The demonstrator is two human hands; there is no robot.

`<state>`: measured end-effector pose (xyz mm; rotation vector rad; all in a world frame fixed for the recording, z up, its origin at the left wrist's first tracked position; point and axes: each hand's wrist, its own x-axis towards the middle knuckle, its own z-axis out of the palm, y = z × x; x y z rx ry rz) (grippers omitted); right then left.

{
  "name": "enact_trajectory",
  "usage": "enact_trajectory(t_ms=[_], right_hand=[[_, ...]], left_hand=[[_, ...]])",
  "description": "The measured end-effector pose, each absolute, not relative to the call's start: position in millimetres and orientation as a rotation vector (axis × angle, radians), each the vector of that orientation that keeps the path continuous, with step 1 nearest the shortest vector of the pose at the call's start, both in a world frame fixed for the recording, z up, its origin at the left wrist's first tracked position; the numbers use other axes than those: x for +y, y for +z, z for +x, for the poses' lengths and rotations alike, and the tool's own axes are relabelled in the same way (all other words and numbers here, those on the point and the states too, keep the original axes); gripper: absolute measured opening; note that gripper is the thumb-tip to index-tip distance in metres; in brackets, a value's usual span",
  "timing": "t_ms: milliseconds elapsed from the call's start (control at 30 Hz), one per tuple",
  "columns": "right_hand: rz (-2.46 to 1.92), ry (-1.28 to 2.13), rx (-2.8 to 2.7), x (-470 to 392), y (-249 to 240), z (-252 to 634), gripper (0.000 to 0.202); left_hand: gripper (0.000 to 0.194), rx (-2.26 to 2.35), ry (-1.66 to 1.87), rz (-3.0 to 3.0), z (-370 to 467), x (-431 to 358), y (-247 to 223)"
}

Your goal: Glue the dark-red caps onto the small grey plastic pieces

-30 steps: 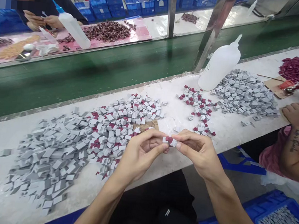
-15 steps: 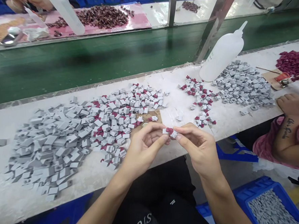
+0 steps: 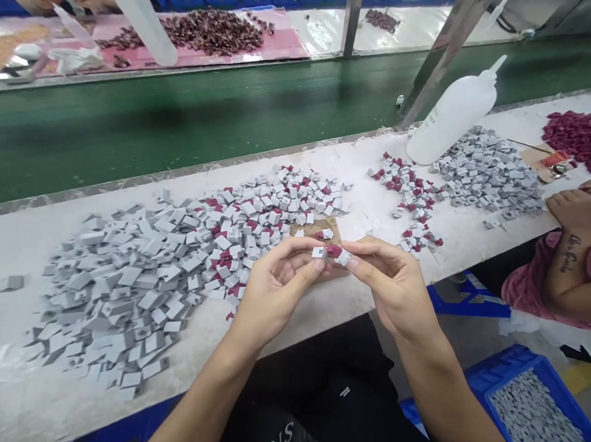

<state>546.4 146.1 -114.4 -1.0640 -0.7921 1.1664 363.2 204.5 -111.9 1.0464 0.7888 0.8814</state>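
Note:
In front of me, my left hand (image 3: 279,280) pinches a small light-grey plastic block (image 3: 318,252) between thumb and forefinger. My right hand (image 3: 394,280) has its thumb and fingertips closed on another grey block (image 3: 343,256), with a maroon plastic piece (image 3: 334,251) on its left side. The maroon piece faces the left block with a narrow gap; whether they touch behind is hidden. Below the hands lies a brown board (image 3: 332,228) with a grey-and-maroon part (image 3: 323,234) on it. Left of it spreads a large pile of grey blocks (image 3: 121,290), mixed with maroon pieces toward the right.
Beyond the white table (image 3: 29,231) runs a green belt (image 3: 206,115). A white squeeze bottle (image 3: 452,117) leans near a metal post, beside more grey blocks (image 3: 493,173). A co-worker's arm (image 3: 568,258) rests at the right. A blue crate (image 3: 511,367) stands low right.
The grey block in my left hand and the maroon piece now show a small gap, where they sat close together before. The view has shifted slightly, moving the table's contents rightward.

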Motion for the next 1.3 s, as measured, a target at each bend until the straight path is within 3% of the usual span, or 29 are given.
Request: enact_trajectory(t_ms=[800,1000,1167,1300], right_hand=[[-1.176,1.181,-1.16,166.6,-93.0,497.6,0.017],[-1.267,1.256,-1.275,210.6,-84.9,499.7,0.017],[-1.52,1.007,-1.38,255.6,-76.7,521.3,0.022],[-1.472,1.071,-1.502,260.7,-77.4,526.2,0.021]], left_hand=[[0.008,0.839,0.904,1.282,291.8,211.1,-100.1],[0.025,0.997,0.813,1.568,268.6,245.7,-82.3],[0.028,1.098,0.784,1.8,257.4,271.9,-72.5],[0.03,1.081,0.761,1.705,266.8,272.4,-76.3]])
